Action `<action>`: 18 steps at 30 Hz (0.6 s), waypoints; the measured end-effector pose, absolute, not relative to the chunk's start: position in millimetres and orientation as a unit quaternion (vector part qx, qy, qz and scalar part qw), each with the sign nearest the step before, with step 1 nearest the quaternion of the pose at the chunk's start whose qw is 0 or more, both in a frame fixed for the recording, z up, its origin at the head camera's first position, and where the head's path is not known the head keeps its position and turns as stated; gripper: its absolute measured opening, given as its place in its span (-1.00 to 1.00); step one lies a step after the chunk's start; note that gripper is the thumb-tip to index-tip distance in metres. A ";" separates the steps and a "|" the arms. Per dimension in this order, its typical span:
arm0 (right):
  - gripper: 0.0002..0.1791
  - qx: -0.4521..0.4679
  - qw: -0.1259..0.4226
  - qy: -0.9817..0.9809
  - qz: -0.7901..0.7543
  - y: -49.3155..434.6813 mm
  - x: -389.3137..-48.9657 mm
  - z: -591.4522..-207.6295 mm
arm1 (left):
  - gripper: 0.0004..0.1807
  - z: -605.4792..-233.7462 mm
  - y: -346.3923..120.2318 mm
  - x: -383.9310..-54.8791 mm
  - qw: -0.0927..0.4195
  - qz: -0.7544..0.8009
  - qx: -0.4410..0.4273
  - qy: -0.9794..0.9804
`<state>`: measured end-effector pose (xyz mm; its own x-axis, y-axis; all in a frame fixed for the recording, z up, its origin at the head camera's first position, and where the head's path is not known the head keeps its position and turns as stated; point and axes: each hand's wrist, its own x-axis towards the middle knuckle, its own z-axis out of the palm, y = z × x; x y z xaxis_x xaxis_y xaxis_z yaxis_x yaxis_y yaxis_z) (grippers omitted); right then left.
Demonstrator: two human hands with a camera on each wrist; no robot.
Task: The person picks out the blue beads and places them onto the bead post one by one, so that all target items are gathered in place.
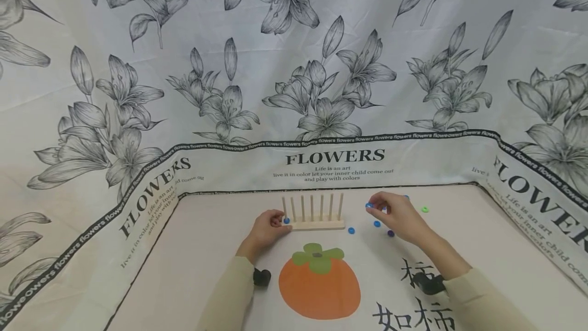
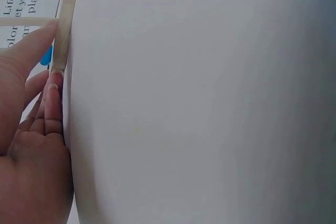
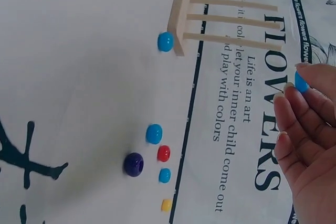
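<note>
A wooden rack (image 1: pixel 317 226) with a row of upright pegs stands near the back of the table. My left hand (image 1: pixel 264 230) holds the left end of its base, the thumb along the front and fingers at the end. One blue bead (image 1: pixel 287 220) sits low on the leftmost peg; in the left wrist view this bead (image 2: pixel 46 56) shows partly behind the thumb. To the right of the rack, my right hand (image 1: pixel 404 217) pinches another blue bead (image 3: pixel 301 82) between thumb and fingertips, raised above the table.
Loose beads lie right of the rack: a blue bead (image 1: pixel 351 230) near its end, another blue bead (image 1: pixel 376 223), a dark purple bead (image 1: pixel 391 233), a green bead (image 1: pixel 424 209), a red bead (image 3: pixel 164 153) and a yellow bead (image 3: pixel 166 205). A printed persimmon (image 1: pixel 319 287) decorates the cloth in front.
</note>
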<state>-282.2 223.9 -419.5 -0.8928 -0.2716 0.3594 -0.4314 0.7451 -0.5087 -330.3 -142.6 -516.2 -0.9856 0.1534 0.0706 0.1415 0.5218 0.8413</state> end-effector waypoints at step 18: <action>-0.89 0.244 0.139 -0.896 0.344 179.7 -294.3 -414.4 | -0.49 -512.0 -140.8 -326.1 0.003 0.481 0.083 0.873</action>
<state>-294.3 179.7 -414.4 -0.8421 -0.3413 0.4177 -0.5332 0.6439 -0.5488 -326.1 -140.8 -512.0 -0.9861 0.1488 0.0744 0.1424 0.5235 0.8401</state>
